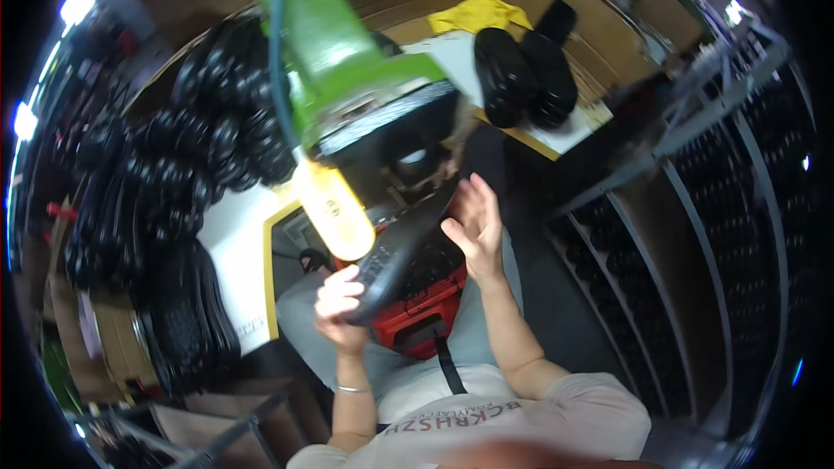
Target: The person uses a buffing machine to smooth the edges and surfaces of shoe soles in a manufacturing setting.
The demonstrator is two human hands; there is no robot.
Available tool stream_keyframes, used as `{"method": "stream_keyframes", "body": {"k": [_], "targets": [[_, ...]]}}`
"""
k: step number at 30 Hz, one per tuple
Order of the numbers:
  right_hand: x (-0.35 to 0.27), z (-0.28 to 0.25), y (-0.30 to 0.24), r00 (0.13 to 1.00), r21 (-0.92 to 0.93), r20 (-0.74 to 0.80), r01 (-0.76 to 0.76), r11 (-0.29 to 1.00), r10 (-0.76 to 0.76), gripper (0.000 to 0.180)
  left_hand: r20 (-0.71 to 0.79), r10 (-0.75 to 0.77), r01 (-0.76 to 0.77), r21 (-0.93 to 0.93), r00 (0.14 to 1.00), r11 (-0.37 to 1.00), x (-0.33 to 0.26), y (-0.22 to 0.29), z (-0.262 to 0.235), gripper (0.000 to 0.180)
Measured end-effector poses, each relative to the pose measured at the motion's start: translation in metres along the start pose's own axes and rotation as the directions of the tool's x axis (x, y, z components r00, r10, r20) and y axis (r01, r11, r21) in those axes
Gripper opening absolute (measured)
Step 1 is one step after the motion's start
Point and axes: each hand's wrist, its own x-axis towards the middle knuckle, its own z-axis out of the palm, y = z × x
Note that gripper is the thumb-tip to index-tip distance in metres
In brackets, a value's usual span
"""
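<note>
A long black shoe sole, smeared by motion, slants over my lap. My left hand grips its near end, fingers along the edge. By its far end, my right hand is spread, thumb and fingers apart; whether it touches the sole I cannot tell. Just beyond stands a green machine with a dark opening in its lower part. A yellow paddle-shaped piece hangs from a blue-grey hose close above the sole. Beneath the sole, a red plastic crate rests between my legs, with dark contents partly hidden.
Heaps of glossy black soles and a stack of flat ones cover the white, yellow-edged table at left. Black shoe-shaped pieces lie at back right beside a yellow cloth. Metal racks stand at right.
</note>
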Motion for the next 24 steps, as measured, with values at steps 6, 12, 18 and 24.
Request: {"method": "stream_keyframes", "body": {"k": [6,12,18,24], "targets": [[-0.024,-0.037,-0.077,0.985,0.102,0.141,-0.111,0.989,0.096,0.077,0.344,0.183,-0.181,-0.037,0.921,0.983,0.004,0.024,0.109,0.037],[0.112,-0.134,-0.118,0.980,-0.258,-0.100,0.143,0.956,-0.173,0.067,0.448,0.040,-0.021,-0.049,0.893,0.999,0.000,0.025,0.147,0.045],[0.309,-0.223,-0.111,0.962,-0.428,-0.272,-0.148,0.892,0.028,0.036,0.504,-0.201,0.099,0.223,0.840,0.970,-0.019,0.001,0.115,0.019],[0.315,-0.221,-0.088,0.963,-0.556,-0.264,-0.198,0.807,0.055,0.022,0.415,-0.378,0.219,0.381,0.827,0.898,-0.041,-0.025,0.075,0.012]]}}
